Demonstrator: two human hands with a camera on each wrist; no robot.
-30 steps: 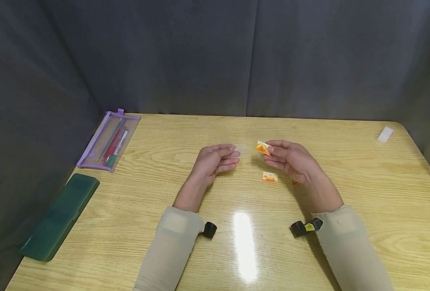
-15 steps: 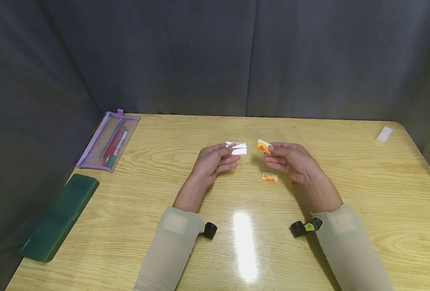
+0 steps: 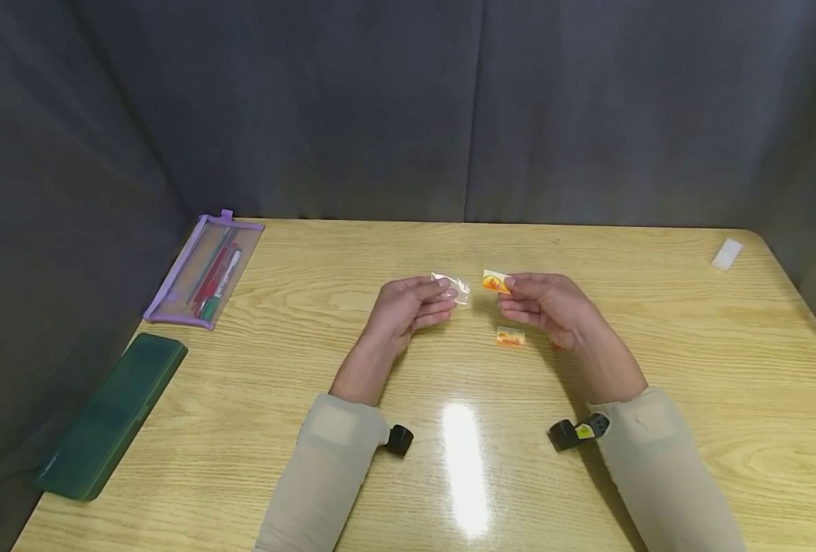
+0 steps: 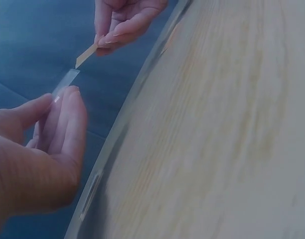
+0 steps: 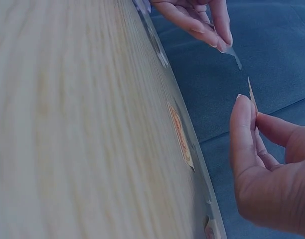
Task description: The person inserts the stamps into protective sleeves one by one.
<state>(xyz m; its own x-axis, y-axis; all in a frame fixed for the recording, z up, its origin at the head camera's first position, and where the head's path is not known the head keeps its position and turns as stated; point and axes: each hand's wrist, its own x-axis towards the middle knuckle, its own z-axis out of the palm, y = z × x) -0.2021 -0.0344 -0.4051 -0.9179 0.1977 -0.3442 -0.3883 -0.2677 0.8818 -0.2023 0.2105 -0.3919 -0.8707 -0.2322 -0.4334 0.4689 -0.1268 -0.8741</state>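
Observation:
My left hand (image 3: 411,308) pinches a small clear plastic sleeve (image 3: 461,291) between thumb and fingers, above the middle of the table. Facing it, my right hand (image 3: 546,303) pinches a small yellow and orange printed card (image 3: 495,281) by its right end. In the left wrist view, the sleeve (image 4: 68,81) and the card (image 4: 85,55) point at each other, their ends close but apart. A second orange and yellow card (image 3: 511,337) lies flat on the table below the right hand. Another orange piece (image 3: 557,347) shows only an edge, mostly hidden by that hand.
A purple-edged mesh pouch (image 3: 173,295) holding pens lies at the far left. In front of it is a dark green pencil case (image 3: 114,414). A small white block (image 3: 727,254) sits at the table's back right. Dark curtains (image 3: 408,107) stand behind the table.
The clear sleeve in my left hand has tilted, and its bright glare has faded from half a second ago. The card in my right hand has turned slightly toward level. Both hands stay nearly in place.

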